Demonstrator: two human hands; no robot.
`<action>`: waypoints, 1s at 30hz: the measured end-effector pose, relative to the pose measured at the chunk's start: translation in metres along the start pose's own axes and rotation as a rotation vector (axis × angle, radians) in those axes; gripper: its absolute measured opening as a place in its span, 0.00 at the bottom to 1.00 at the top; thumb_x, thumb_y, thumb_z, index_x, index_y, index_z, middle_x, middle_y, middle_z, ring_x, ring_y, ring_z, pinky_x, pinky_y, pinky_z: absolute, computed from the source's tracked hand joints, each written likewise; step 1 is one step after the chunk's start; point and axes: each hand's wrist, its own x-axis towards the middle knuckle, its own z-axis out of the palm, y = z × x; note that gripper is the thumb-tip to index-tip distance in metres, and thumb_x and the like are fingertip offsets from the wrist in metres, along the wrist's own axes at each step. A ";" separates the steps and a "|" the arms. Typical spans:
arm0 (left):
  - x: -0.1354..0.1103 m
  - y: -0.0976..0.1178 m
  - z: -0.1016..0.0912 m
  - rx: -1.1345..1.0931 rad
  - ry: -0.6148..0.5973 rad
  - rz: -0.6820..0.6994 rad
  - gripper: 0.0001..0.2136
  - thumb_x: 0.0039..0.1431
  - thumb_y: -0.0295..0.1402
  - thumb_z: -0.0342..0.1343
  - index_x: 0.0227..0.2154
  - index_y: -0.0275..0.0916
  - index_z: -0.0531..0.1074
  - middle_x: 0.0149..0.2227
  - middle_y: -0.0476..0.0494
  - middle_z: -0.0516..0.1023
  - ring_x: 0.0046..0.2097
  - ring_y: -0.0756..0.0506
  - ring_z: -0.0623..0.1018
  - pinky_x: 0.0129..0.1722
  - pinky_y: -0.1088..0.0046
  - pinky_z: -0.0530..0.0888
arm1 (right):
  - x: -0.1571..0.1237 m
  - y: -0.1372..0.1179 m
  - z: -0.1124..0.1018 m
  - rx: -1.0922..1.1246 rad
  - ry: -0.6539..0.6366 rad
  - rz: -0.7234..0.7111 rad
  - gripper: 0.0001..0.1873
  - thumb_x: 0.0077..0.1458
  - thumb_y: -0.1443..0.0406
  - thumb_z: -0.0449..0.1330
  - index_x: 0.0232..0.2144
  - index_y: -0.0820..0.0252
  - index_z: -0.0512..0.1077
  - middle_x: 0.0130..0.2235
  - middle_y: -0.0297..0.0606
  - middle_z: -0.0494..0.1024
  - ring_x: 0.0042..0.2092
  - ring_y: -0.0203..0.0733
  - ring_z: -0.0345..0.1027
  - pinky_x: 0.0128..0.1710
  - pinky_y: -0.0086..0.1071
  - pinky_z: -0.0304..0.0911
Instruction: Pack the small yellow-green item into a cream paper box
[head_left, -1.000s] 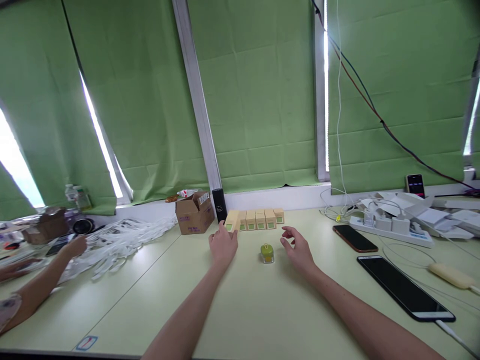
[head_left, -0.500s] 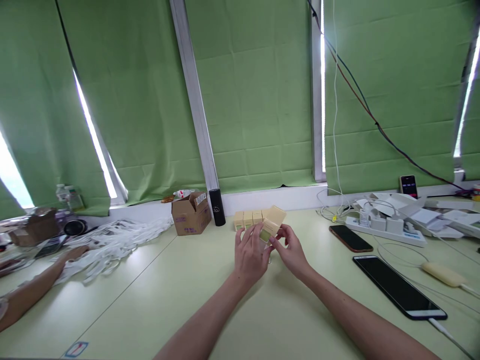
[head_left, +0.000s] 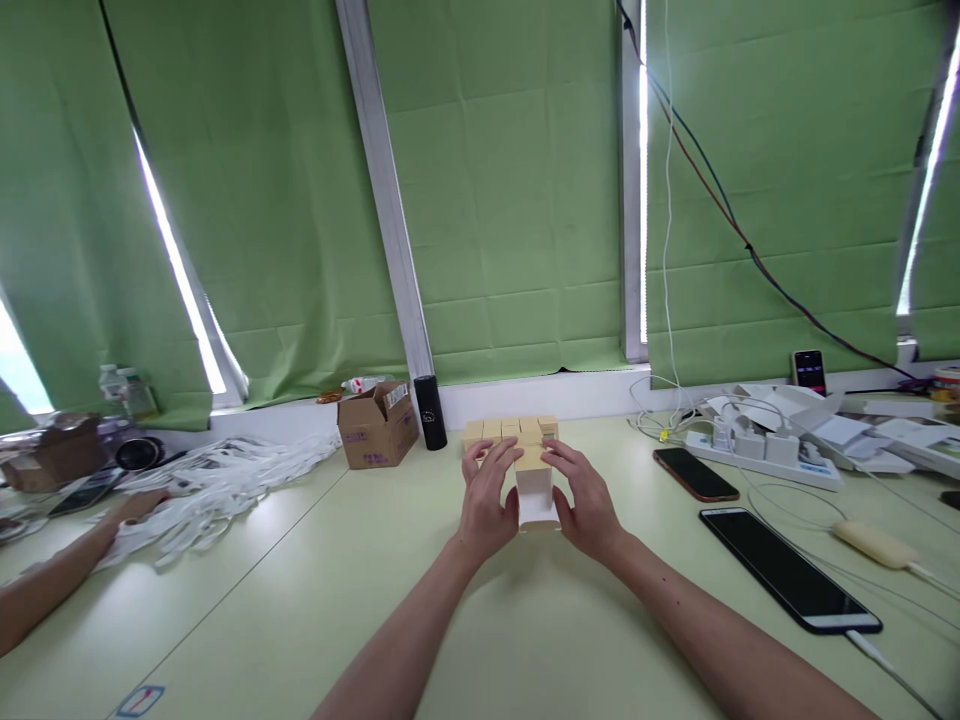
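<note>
Your left hand (head_left: pixel 489 497) and right hand (head_left: pixel 583 495) clamp the small tan box (head_left: pixel 535 488) from both sides, fingers curled over its top, steadying it upright on the surface (head_left: pixel 315 600) just in front of the row of boxes (head_left: pixel 510 430)

Your pale green counter (head_left: pixel 315 610) carries a row of tan boxes (head_left: pixel 511 430), a cardboard carton (head_left: pixel 376 427), a black cylinder (head_left: pixel 430 412), two phones (head_left: pixel 695 474) and a power strip (head_left: pixel 765 455).

Green blinds (head_left: pixel 510 200) cover the windows beyond the fingers; daylight enters at the gaps; pale green worktop (head_left: pixel 300 600) beneath.
</note>
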 end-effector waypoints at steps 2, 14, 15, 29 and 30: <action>-0.005 0.000 0.000 0.047 0.045 -0.001 0.23 0.60 0.21 0.54 0.58 0.43 0.68 0.62 0.34 0.73 0.63 0.34 0.67 0.60 0.47 0.67 | -0.002 0.000 0.001 -0.012 0.013 -0.025 0.26 0.66 0.72 0.51 0.64 0.50 0.62 0.62 0.51 0.71 0.64 0.54 0.67 0.56 0.54 0.72; -0.010 0.008 -0.005 0.120 0.181 0.046 0.13 0.62 0.27 0.58 0.49 0.44 0.68 0.55 0.34 0.73 0.58 0.36 0.69 0.57 0.51 0.71 | -0.009 -0.001 0.007 -0.028 0.001 -0.075 0.17 0.65 0.72 0.53 0.52 0.49 0.69 0.51 0.48 0.74 0.53 0.52 0.73 0.45 0.47 0.76; -0.010 0.009 -0.005 0.129 0.181 0.054 0.13 0.63 0.28 0.58 0.48 0.44 0.68 0.55 0.34 0.73 0.58 0.36 0.69 0.57 0.51 0.72 | -0.009 -0.001 0.007 -0.031 0.009 -0.084 0.18 0.64 0.72 0.53 0.52 0.49 0.69 0.51 0.47 0.74 0.53 0.51 0.73 0.44 0.47 0.76; -0.014 0.009 -0.004 -0.080 0.097 0.023 0.22 0.61 0.22 0.54 0.57 0.42 0.66 0.60 0.31 0.70 0.64 0.34 0.69 0.62 0.46 0.70 | -0.003 -0.009 0.000 0.093 -0.062 -0.023 0.30 0.59 0.70 0.57 0.62 0.50 0.59 0.64 0.51 0.67 0.68 0.60 0.60 0.63 0.61 0.66; -0.014 0.009 -0.004 -0.126 0.076 0.009 0.24 0.61 0.22 0.54 0.59 0.42 0.65 0.61 0.31 0.70 0.65 0.34 0.69 0.62 0.46 0.70 | -0.003 -0.009 0.000 0.134 -0.067 0.006 0.31 0.59 0.69 0.57 0.63 0.50 0.58 0.64 0.50 0.68 0.68 0.60 0.60 0.64 0.61 0.64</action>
